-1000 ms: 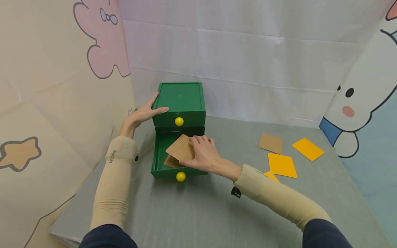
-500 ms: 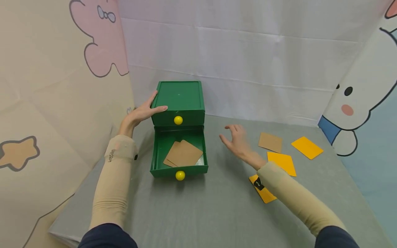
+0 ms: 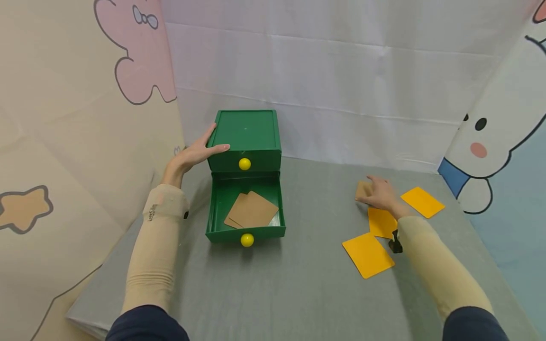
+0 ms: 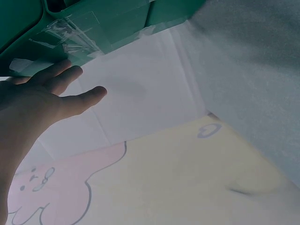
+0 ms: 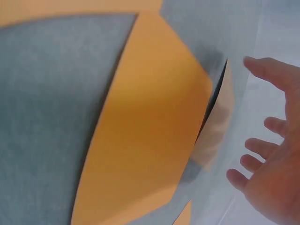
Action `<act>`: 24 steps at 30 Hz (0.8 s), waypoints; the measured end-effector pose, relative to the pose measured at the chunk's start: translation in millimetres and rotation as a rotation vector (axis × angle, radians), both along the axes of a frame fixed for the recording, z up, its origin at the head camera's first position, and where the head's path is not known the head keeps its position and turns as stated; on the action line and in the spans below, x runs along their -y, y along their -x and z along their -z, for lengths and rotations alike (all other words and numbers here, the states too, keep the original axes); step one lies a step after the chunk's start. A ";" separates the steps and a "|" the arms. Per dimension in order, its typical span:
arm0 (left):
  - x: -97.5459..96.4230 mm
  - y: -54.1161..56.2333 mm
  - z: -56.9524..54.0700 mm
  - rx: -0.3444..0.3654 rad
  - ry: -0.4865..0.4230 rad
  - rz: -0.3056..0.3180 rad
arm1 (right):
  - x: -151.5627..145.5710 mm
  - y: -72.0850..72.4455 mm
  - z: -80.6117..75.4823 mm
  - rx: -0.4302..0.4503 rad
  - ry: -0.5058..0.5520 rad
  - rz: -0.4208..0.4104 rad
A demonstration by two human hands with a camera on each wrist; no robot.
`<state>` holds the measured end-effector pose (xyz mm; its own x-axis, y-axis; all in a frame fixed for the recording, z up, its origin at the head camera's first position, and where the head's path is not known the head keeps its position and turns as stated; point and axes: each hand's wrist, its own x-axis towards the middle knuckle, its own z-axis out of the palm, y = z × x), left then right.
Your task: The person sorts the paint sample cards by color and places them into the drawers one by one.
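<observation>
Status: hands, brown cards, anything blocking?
Left hand on green drawer unit; right hand open at loose brown card. Two brown cards in open lower drawer. No obstruction seen.

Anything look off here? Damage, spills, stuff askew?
No spill visible. Oddest bit: wrinkled clear tape on the green drawer unit's side, possibly a repair. Also, two brown cards overlap askew in the open lower drawer.

Soft light casts faint shadows on the grey table [image 3: 307,298]; wrist views look hazier.
</observation>
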<state>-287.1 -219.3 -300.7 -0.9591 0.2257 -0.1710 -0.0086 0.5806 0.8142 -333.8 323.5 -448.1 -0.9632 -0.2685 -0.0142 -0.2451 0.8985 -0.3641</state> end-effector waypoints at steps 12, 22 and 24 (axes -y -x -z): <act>1.8 -1.2 -0.9 0.004 0.001 0.001 | -30.2 1.5 5.6 0.236 0.049 0.090; -1.2 0.4 4.8 0.005 -0.007 0.003 | -28.1 -0.5 7.8 0.254 0.045 0.107; -0.8 4.6 9.8 -0.001 -0.009 0.005 | -29.3 -1.6 10.3 0.256 0.051 0.107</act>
